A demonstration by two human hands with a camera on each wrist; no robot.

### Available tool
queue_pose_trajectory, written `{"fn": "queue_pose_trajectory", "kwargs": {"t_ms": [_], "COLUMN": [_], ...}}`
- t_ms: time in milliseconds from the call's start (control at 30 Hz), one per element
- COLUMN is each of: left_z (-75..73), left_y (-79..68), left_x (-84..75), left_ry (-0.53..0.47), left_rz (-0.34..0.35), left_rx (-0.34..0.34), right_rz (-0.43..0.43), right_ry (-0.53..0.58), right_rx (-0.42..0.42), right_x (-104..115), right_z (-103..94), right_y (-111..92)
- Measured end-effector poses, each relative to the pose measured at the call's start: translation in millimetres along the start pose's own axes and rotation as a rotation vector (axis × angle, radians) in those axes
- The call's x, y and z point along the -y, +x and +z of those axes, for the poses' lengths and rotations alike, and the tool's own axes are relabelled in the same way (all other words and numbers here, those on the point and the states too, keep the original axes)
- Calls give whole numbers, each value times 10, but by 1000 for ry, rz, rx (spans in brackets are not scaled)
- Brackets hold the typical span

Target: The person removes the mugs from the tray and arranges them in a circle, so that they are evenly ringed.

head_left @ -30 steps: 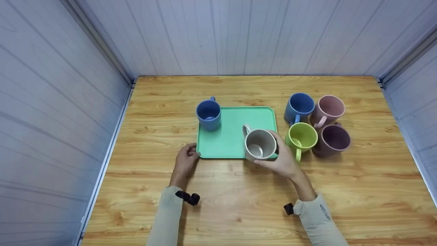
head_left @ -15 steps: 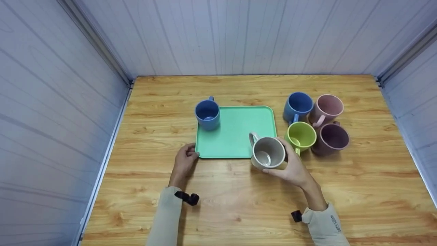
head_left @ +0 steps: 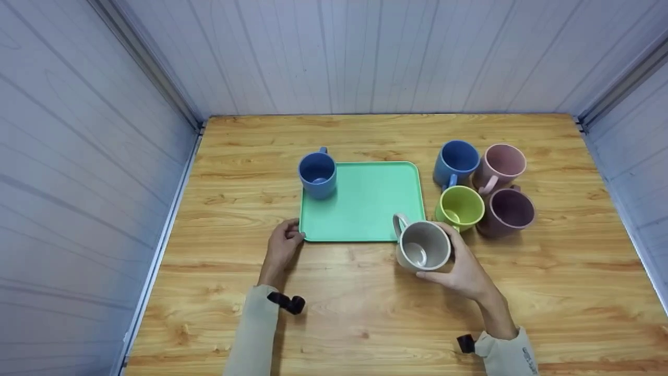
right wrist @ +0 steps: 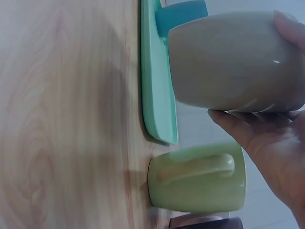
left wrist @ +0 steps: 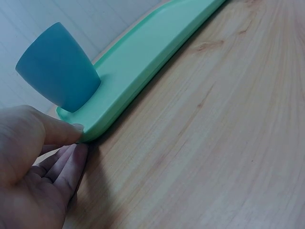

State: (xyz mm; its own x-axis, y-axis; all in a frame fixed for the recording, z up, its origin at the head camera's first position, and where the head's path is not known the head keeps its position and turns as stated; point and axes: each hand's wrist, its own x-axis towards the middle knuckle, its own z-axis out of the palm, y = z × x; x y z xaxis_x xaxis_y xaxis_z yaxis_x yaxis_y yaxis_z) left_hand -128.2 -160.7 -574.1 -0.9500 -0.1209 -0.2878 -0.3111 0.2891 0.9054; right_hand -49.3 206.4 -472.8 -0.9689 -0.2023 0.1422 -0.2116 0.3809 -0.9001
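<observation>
My right hand grips a light grey mug round its body, thumb on the near side, handle pointing away to the back left. It is held up off the table, just off the tray's front right corner; the right wrist view shows the grey mug's side with a gap below it. My left hand pinches the front left corner of a green tray, thumb at the rim and fingers below. A blue mug stands upright on the tray's left side, handle to the back.
Right of the tray several mugs stand close together: a second blue mug, a pink mug, a lime green mug and a dark purple mug. Panelled walls bound the wooden table at the back and sides.
The grey mug has moved right and towards me in my right hand, from over the tray's front right part to off its corner. My left hand stays at the tray corner.
</observation>
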Motion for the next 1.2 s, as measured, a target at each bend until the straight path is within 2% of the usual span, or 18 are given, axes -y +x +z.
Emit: {"fn": "queue_pose_trajectory", "kwargs": {"t_ms": [300,533,967,1200], "left_z": [2,-9,-2,-9], "left_y": [14,6,20,12], "left_x": [7,-4,16,4], "left_ry": [10,11,8,8], "left_rz": [-10,-20,-4,-18], "left_rx": [-3,-10,-6,-10], "right_rz": [4,-20,0,15], "right_ry": [-8,27,-1,5], "right_rx": [-4,-29,-94,-92], "right_x": [-55,-128,-208,-269], "right_z": [-88,-127,-184,-209], "right_y": [-178,-294,-431,-468]}}
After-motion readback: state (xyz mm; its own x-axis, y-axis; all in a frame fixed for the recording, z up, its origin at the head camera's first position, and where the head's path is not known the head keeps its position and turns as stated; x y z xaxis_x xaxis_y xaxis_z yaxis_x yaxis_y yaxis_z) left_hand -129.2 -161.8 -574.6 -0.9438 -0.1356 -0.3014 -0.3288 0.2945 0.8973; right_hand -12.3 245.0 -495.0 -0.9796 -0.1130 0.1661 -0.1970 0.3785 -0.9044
